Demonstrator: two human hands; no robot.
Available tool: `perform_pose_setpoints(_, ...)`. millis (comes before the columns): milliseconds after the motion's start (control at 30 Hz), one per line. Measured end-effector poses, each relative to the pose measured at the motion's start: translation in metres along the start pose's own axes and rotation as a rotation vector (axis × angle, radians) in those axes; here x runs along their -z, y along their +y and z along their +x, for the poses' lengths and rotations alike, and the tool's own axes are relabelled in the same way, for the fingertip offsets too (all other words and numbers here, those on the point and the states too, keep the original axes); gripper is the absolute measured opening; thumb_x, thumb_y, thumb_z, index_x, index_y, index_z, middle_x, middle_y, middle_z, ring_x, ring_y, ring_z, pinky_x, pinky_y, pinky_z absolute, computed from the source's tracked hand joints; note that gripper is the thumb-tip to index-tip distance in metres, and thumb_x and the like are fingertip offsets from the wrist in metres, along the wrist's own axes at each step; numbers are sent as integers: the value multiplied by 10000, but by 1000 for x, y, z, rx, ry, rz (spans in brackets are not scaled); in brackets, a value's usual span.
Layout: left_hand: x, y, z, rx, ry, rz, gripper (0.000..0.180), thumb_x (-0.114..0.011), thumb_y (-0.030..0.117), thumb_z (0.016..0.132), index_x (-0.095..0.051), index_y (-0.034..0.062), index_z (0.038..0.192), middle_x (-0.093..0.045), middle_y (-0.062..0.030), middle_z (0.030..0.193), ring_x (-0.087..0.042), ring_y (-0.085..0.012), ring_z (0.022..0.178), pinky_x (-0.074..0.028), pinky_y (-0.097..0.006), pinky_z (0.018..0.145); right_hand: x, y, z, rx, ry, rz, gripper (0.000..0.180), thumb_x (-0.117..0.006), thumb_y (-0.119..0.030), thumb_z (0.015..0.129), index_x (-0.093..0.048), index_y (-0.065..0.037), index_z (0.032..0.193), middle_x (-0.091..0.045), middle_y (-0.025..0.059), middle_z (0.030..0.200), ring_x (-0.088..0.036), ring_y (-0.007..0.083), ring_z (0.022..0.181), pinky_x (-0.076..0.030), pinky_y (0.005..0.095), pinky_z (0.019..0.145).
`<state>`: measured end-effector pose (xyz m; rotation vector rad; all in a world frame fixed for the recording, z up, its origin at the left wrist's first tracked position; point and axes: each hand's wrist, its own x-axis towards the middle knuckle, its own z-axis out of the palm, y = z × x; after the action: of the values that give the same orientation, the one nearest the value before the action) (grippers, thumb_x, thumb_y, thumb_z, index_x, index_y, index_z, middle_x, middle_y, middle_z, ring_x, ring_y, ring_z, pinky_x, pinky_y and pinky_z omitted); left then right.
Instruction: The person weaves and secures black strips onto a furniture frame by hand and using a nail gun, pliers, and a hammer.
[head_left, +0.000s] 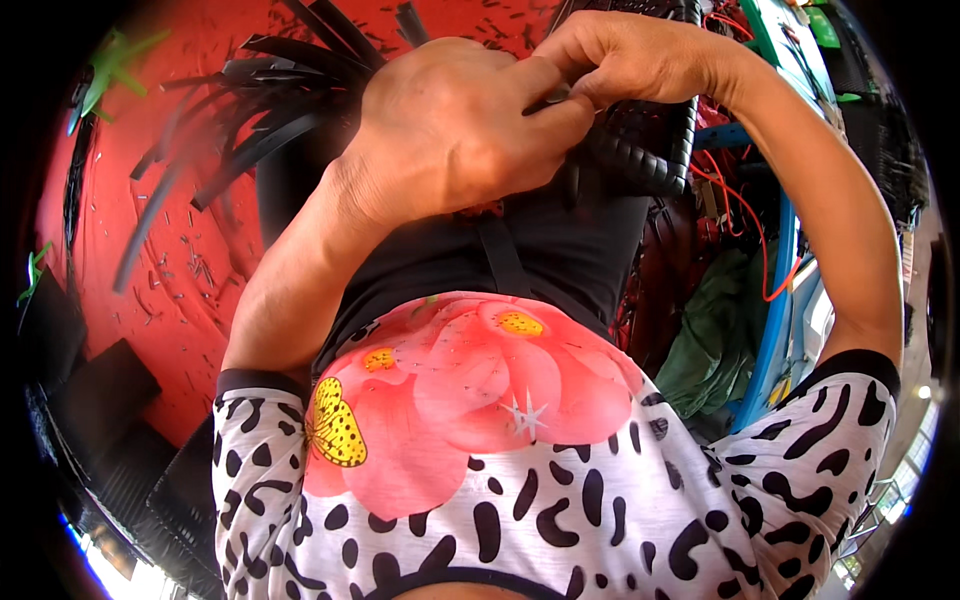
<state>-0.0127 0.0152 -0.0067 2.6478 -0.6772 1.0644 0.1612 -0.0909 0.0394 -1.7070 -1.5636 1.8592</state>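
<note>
My left hand (455,125) and my right hand (635,58) meet above my lap, their fingertips nearly touching. Both have bent, closed fingers, and whatever sits between the tips is hidden or too small to make out. From behind my left hand a bundle of flat black strips (290,70) fans out to the left, its loose ends partly blurred. Under my right hand lies a black woven piece (650,165) with a thick wrapped edge. My left hand covers part of the work.
Red sheeting (190,250) on the left is strewn with small dark scraps. At the right stand a blue-edged rack (775,330), a thin red cord (765,265) and dark green cloth (712,320). Black boxy objects (100,400) sit at the lower left.
</note>
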Motion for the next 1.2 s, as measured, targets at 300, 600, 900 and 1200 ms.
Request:
perform_pose_setpoints(300, 2, -5, 6, -35, -16, 35, 387, -705, 110, 555, -649, 124, 937, -562, -13, 737, -558, -209, 568, -441, -332, 484, -14, 6, -3, 133, 321, 250, 227, -617, -21, 801, -595, 8, 1025, -626, 32, 903, -563, 109, 818, -468, 259, 721)
perform_pose_setpoints(600, 2, -4, 13, -15, -97, 43, 407, -760, 188, 573, -633, 136, 956, -565, -14, 764, -586, -215, 618, -462, -338, 510, -14, -6, -36, -86, 1316, -429, 174, -490, 24, 762, -543, 25, 928, -598, 131, 797, -606, 181, 702, -478, 315, 629)
perform_pose_setpoints(900, 4, 4, 23, 55, -127, -15, 394, -763, 154, 595, -623, 111, 960, -600, -46, 799, -604, -246, 667, -474, -351, 542, -29, -11, -8, 570, 1288, 1006, 162, -430, 45, 864, -464, -55, 987, -489, 52, 721, -526, 184, 610, -426, 287, 515)
perform_pose_setpoints(1200, 20, -14, 0, 164, -185, -206, 278, -694, 39, 664, -633, 54, 935, -624, -94, 839, -605, -312, 715, -478, -365, 588, -37, -9, 15, 640, 1442, 1116, 167, -446, 60, 843, -462, -63, 955, -495, 74, 704, -516, 182, 582, -374, 273, 458)
